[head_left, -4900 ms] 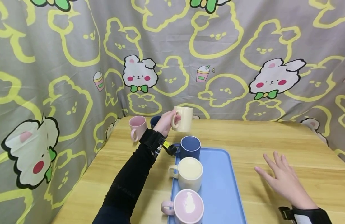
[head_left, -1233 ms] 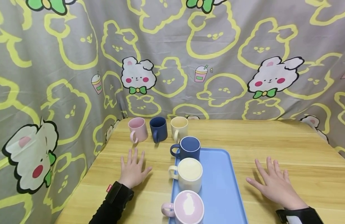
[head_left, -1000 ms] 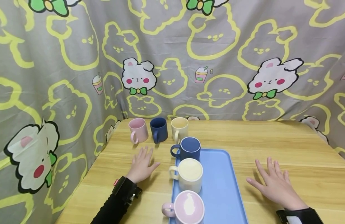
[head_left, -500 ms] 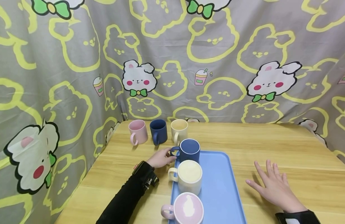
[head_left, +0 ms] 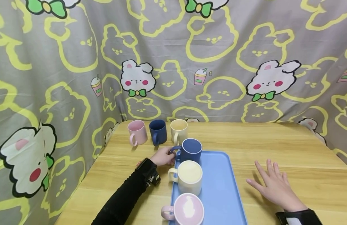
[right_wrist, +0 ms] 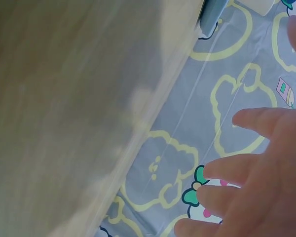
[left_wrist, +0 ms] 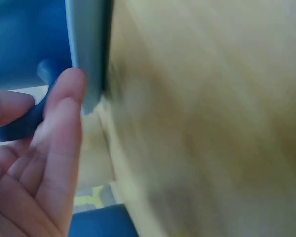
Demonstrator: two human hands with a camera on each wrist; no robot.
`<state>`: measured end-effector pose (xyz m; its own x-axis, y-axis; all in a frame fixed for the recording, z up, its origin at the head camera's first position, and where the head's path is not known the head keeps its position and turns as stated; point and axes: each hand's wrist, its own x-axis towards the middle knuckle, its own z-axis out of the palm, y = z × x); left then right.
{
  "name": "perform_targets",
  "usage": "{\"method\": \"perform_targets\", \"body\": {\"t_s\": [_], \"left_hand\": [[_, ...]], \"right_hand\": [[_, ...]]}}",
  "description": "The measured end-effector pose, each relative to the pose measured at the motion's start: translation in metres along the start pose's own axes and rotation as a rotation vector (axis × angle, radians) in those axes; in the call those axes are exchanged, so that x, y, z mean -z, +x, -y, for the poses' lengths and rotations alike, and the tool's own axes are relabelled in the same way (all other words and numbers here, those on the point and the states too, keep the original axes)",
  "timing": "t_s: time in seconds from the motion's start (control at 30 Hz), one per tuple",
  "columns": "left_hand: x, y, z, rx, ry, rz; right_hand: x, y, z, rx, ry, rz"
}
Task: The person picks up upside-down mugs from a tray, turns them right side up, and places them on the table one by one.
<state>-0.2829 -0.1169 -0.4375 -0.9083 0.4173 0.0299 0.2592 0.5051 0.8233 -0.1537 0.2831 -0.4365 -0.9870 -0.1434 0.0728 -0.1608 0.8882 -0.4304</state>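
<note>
My left hand (head_left: 163, 156) grips the handle of a dark blue mug (head_left: 191, 147) at the far left corner of the light blue tray (head_left: 218, 181). In the left wrist view, thumb and fingers (left_wrist: 64, 94) close round the handle (left_wrist: 24, 123) from both sides. The mug tilts slightly. Nearer on the tray stand a cream mug (head_left: 189, 176) and a pink mug (head_left: 188, 207), their handles pointing left past the tray's edge. My right hand (head_left: 277, 187) is held over the wooden table right of the tray, fingers spread, holding nothing.
Behind the tray at the back left, a pink mug (head_left: 137, 132), a dark blue mug (head_left: 158, 132) and a cream mug (head_left: 179, 131) stand in a row, handles toward me. A patterned grey curtain (head_left: 173, 47) borders the wooden table (head_left: 260, 140) at the back and left.
My left hand released the cream mug in the back row, drew back open to the table, then moved to the tray's blue mug and took its handle. The right hand stays nearly still.
</note>
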Motion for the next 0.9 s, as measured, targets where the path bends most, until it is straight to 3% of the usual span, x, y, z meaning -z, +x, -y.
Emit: {"method": "perform_targets", "body": {"t_s": [0.17,0.33,0.6,0.77,0.9], "left_hand": [[0.000,0.000,-0.019,-0.098,0.097,-0.086],[0.001,0.003,-0.041,-0.137,0.118,-0.074],[0.001,0.011,-0.052,-0.157,0.199,-0.052],[-0.001,0.012,-0.056,-0.147,0.221,-0.024],[-0.001,0.010,-0.057,-0.147,0.201,-0.003]], "right_hand": [[0.004,0.003,0.005,0.010,-0.028,-0.010],[0.023,0.021,0.026,0.073,-0.037,-0.013],[0.065,0.070,0.115,0.207,-0.073,0.060],[0.059,0.102,0.161,0.322,-0.112,0.123],[0.042,0.124,0.180,0.401,-0.148,0.158]]}}
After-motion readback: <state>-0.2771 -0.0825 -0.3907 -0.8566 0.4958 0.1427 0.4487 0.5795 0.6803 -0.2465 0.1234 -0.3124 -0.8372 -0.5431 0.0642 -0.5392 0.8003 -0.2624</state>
